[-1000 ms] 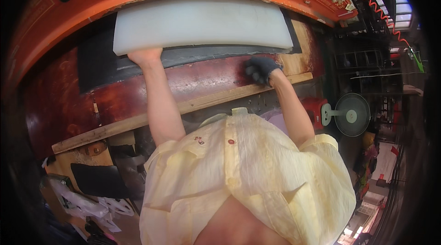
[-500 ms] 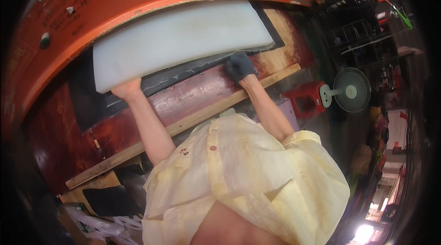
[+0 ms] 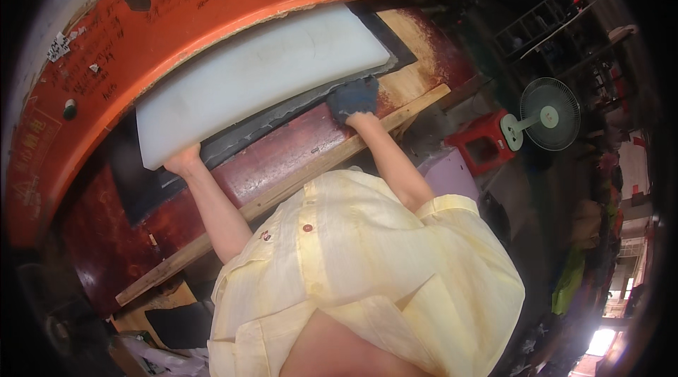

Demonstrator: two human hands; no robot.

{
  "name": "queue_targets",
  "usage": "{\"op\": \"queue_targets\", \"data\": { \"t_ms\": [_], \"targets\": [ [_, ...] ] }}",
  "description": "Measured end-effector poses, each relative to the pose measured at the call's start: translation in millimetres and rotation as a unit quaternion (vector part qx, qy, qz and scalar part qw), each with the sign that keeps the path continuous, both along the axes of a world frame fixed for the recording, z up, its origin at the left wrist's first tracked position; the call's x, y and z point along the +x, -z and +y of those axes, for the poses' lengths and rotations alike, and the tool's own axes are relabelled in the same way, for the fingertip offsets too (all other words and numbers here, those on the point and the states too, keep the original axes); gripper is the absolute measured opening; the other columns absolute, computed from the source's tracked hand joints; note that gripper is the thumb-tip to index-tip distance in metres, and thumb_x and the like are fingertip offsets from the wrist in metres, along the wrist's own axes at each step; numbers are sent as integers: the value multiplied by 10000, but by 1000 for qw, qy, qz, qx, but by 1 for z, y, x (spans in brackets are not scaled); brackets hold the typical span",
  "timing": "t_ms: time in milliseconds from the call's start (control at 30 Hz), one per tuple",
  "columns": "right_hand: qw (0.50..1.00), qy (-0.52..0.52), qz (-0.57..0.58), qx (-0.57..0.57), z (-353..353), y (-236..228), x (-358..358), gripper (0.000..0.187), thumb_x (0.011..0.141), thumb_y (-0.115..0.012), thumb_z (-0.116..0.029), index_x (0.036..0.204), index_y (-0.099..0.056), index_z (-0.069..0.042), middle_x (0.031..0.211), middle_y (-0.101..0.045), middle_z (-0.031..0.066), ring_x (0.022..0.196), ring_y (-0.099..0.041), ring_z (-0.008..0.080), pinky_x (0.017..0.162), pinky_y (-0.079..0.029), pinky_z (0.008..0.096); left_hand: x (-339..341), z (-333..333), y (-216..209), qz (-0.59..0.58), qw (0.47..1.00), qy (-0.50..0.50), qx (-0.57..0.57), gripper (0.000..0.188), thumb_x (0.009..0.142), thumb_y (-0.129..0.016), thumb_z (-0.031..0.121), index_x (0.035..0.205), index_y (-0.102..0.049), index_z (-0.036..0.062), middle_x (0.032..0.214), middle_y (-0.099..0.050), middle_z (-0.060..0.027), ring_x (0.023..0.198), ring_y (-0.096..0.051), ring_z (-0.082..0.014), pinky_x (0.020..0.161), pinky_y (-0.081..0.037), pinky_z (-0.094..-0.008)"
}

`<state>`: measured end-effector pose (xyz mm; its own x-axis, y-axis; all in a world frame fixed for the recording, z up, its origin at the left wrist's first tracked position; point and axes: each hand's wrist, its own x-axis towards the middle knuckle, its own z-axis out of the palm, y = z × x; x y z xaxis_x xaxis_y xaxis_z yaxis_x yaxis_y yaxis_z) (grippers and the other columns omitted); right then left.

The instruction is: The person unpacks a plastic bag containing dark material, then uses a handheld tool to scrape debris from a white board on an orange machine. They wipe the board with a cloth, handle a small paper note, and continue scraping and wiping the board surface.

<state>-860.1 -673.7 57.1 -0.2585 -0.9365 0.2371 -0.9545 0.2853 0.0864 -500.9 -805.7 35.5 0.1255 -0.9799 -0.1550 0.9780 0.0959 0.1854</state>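
Note:
A thick white plastic board (image 3: 261, 80) lies on a larger black sheet (image 3: 282, 117), over a dark red work surface. My bare left hand (image 3: 183, 159) grips the board's near left corner, its fingers hidden at the underside. In a dark work glove, my right hand (image 3: 352, 98) is at the near right edge of the black sheet, just off the board. Its separate fingers cannot be made out against the dark sheet.
An orange machine beam (image 3: 191, 38) crosses above the board's far edge. A wooden strip (image 3: 282, 195) runs along the front of the work surface (image 3: 275, 158). To the right, a fan (image 3: 549, 115) stands beside a red stool (image 3: 480, 147). Black pieces (image 3: 176, 324) lie at lower left.
The view has shifted, showing more of the orange beam. My left hand keeps its grip on the board's corner. My right glove, fist-like before, looks broader and flatter at the sheet's edge.

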Motion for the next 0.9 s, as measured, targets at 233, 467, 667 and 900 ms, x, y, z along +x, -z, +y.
{"op": "queue_targets", "data": {
  "t_ms": [233, 467, 667, 900],
  "targets": [
    [964, 41, -131, 229, 20, -12, -60, 429, 853, -504, -426, 1027, -672, -72, 1040, -669, 159, 1015, -615, 359, 864, -471, 454, 3, -1, -2, 43, 999, 4, -9, 532, 970, -292, 408, 1355, -471, 89, 1471, -396, -77, 1364, -322, -292, 1140, -193, -476],
    [981, 23, -176, 74, 81, -60, -103, 359, 869, -535, -422, 915, -685, -99, 927, -675, 112, 895, -643, 309, 796, -488, 400, -6, 6, -12, 37, 999, -7, 26, 527, 963, -309, 404, 1357, -469, 91, 1464, -405, -78, 1358, -332, -294, 1142, -189, -473],
    [993, -46, -81, 72, 68, -31, -105, 355, 932, -403, -340, 1038, -655, -113, 1076, -650, 139, 1008, -605, 345, 873, -470, 430, -3, 2, -8, 26, 1000, 0, -14, 530, 958, -314, 407, 1357, -469, 93, 1457, -413, -78, 1346, -344, -299, 1136, -204, -475],
    [642, 163, -746, 66, -3, -10, -20, 281, 883, -498, -309, 707, -576, -104, 627, -581, 35, 495, -521, 143, 443, -431, 301, -5, 9, -14, 40, 999, -11, -12, 538, 957, -301, 421, 1353, -471, 99, 1457, -410, -76, 1338, -349, -307, 1128, -219, -476]
  ]
}}
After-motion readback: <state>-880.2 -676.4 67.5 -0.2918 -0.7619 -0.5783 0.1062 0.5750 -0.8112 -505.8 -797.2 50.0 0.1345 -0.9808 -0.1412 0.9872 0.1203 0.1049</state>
